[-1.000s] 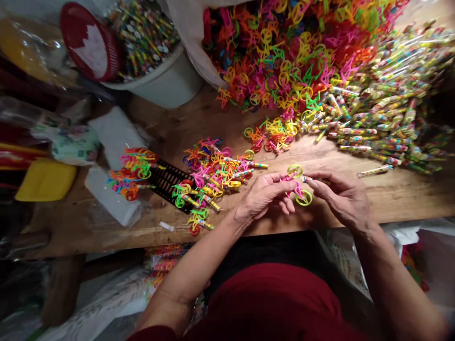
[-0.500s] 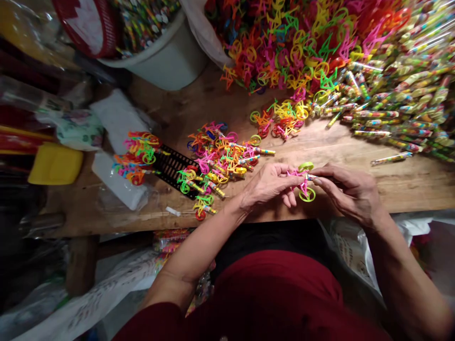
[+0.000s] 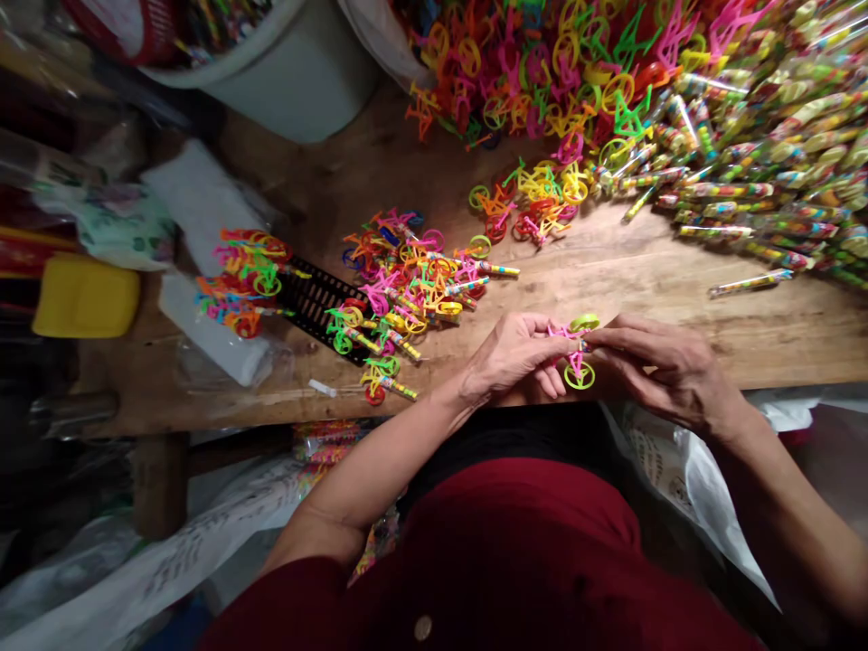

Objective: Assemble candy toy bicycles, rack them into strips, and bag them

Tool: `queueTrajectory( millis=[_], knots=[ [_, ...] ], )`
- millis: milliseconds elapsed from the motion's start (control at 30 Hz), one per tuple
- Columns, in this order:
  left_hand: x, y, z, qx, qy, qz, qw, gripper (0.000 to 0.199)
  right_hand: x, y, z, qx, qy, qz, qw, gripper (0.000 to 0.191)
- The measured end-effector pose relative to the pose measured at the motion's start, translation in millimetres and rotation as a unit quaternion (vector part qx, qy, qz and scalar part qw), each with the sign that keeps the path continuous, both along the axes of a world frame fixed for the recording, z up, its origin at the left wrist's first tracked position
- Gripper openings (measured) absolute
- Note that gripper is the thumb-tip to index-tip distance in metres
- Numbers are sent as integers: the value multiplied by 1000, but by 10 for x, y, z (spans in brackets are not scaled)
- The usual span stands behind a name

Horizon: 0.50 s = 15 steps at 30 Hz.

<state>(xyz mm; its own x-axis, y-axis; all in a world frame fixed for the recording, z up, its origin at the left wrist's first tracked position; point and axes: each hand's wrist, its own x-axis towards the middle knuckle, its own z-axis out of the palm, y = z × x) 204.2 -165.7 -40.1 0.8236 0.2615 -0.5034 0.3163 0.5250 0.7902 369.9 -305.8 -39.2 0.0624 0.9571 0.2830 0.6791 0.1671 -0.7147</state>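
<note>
Over the front edge of the table, my left hand point(image 3: 519, 353) pinches a pink toy bicycle point(image 3: 575, 360) with yellow-green wheels. My right hand point(image 3: 661, 362) is closed at the bicycle's right side, its fingertips on a candy stick point(image 3: 583, 345) that is mostly hidden by the fingers. Left of my hands lies a heap of toy bicycles with candy sticks point(image 3: 420, 280). Loose toy bicycles point(image 3: 535, 203) lie behind my hands. A single candy stick point(image 3: 751, 282) rests to the right.
The wooden table point(image 3: 610, 271) holds a large pile of bicycles point(image 3: 529, 72) and a pile of candy sticks point(image 3: 766, 172) at the back right. A pale bucket point(image 3: 298, 81), a black basket point(image 3: 316, 303), bundled bicycles point(image 3: 248, 280) and a yellow scoop-like object point(image 3: 87, 296) are at the left.
The view has shifted slightly. My right fingers have closed further over the candy stick, covering more of it, against the bicycle that my left hand still holds.
</note>
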Motion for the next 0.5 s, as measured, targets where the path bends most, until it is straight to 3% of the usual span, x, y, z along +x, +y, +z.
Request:
queueTrajectory(
  millis=[200, 300, 367, 433, 467, 500],
  knots=[
    [-29, -5, 67, 3, -1, -23, 1000, 40, -118, -47, 24, 19, 14, 10, 1000, 25],
    [-64, 90, 187, 53, 20, -63, 996, 35, -173, -16, 26, 28, 11, 6, 1000, 24],
    [-142, 236, 332, 145, 44, -74, 986, 31, -116, 52, 14, 10, 4, -17, 1000, 25],
    [-287, 455, 510, 302, 74, -28, 950, 27, 51, 164, -6, 14, -18, -78, 997, 32],
    [-381, 585, 600, 400, 98, 18, 911, 25, 168, 233, -19, 28, -48, -121, 991, 34],
    [-483, 720, 685, 498, 134, 64, 855, 23, 296, 308, -35, 48, -91, -164, 981, 34]
  ],
)
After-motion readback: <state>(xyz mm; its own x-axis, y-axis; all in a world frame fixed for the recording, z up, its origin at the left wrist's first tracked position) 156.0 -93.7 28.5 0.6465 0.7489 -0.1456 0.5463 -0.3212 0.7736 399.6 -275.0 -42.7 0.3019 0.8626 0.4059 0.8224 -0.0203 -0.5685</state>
